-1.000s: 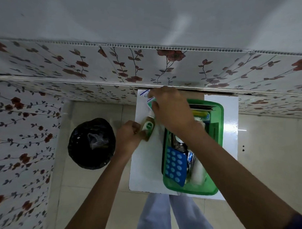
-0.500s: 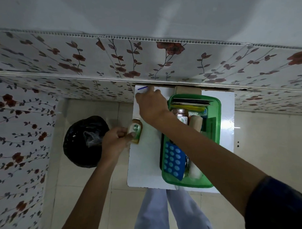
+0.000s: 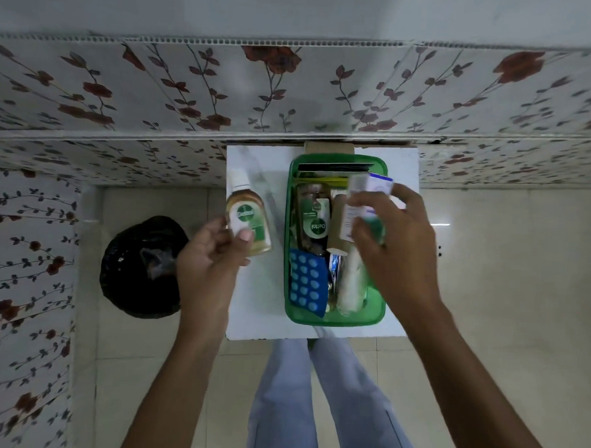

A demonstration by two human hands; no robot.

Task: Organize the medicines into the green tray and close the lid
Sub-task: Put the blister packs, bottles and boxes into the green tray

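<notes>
The green tray (image 3: 334, 320) stands on a small white table (image 3: 258, 299). It holds a blue blister pack (image 3: 307, 283), a dark Dettol bottle (image 3: 314, 221), a cardboard tube (image 3: 337, 232), a white roll and flat packs at its far end. My left hand (image 3: 212, 257) grips a small amber Dettol bottle (image 3: 247, 215) with a white cap, held over the table just left of the tray. My right hand (image 3: 394, 247) holds a white medicine box with a blue end (image 3: 365, 196) above the tray's right side. No lid is visible.
A black-lined bin (image 3: 142, 268) sits on the tiled floor left of the table. Floral wall panels run along the back and left. My legs (image 3: 315, 392) in pale trousers stand at the table's near edge.
My right hand has lifted the white box from the table's far left corner and carried it right, over the tray. My left hand has raised the amber bottle slightly.
</notes>
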